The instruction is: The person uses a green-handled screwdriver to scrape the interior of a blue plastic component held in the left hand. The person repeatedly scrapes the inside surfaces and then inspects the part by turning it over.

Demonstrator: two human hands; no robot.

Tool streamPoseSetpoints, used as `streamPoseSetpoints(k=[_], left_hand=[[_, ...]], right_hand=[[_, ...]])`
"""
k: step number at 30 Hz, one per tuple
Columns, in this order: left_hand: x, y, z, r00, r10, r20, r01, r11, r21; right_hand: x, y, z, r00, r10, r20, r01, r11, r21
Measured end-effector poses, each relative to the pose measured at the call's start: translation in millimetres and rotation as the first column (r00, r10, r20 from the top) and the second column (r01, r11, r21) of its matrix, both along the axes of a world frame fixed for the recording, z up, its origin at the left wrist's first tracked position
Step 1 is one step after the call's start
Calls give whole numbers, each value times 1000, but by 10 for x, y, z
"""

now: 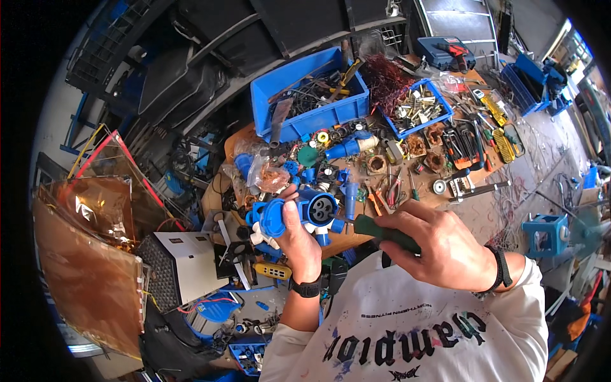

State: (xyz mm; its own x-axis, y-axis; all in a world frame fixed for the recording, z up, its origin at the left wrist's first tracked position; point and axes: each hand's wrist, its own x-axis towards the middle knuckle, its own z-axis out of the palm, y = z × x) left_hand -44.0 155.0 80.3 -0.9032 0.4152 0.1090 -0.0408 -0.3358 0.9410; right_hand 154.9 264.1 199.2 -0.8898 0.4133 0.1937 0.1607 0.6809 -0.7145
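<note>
My left hand (300, 238) grips a blue industrial power socket (305, 206) with its round lid (273, 217) swung aside and a dark face with round holes showing. My right hand (429, 243) is wrapped around the green handle of a screwdriver (382, 234), whose metal shaft points left at the socket's rim. Whether the tip touches the socket cannot be told. White and blue fittings (322, 236) lie close under the socket. Just behind it on the bench are a blue plug (351, 198) and a plastic bag holding copper wire (272, 177).
A large blue crate (312, 119) of cables and tools stands at the back. Beside it sits a smaller blue tray (417, 112) of metal parts. Pliers (394, 191), hex keys (463, 143) and a caliper-like metal tool (479, 191) lie rightward. A white-topped box (191, 262) stands left.
</note>
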Motion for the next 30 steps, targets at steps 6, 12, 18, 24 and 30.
streamPoseSetpoints(k=[6,12,18,24,30], left_hand=[[7,-4,-99,993,-38,108,39,999,-1],[114,8,14,997,-34,64,36,999,-37],[94,1,-37,999,3,-50,-3,1000,5],[18,-41,-154,970,-12,-242,-8,997,-81],[28,-12,-159,999,-40,12,41,997,-63]], right_hand=[[17,19,48,999,39,14,-40,996,75],[21,16,19,1000,-15,-13,16,999,31],[10,54,-127,997,-62,-35,55,983,-173],[52,24,-137,1000,15,8,-15,997,70],[69,37,-215,995,92,33,-97,967,235]])
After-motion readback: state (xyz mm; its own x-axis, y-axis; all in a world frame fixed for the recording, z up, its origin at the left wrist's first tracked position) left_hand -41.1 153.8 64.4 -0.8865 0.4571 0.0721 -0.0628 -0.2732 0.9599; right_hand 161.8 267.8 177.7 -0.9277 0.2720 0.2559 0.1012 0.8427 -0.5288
